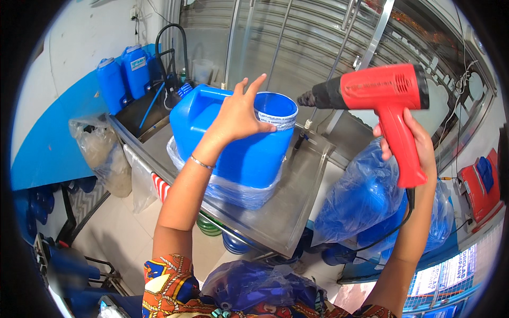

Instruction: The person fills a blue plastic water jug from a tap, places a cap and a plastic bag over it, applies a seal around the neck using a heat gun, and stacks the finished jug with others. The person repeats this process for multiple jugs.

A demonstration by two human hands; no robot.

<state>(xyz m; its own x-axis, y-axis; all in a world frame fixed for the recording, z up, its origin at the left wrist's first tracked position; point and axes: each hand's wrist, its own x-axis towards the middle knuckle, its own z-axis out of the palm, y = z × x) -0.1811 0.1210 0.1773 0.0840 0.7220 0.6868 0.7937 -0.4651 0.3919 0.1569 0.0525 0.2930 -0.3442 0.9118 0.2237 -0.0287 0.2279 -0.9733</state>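
Note:
My right hand (416, 140) grips the handle of a red heat gun (382, 87), whose dark nozzle points left. Just short of that nozzle is the round top of a blue plastic water jug (238, 146), wrapped in a printed clear seal band (278, 121). My left hand (241, 111) lies against the jug's top, thumb on the band, with other fingers spread and raised. Clear plastic wrap (238, 191) gathers round the jug's lower part. The jug stands upright on a steel counter (297, 185).
Two blue jugs (137, 69) stand at the back left, near a black curved tap (185, 37) over a sink. Bagged blue containers (360, 196) sit right of the counter. The gun's black cord (397, 225) hangs by my right forearm. A bagged blue item (260, 286) is close below me.

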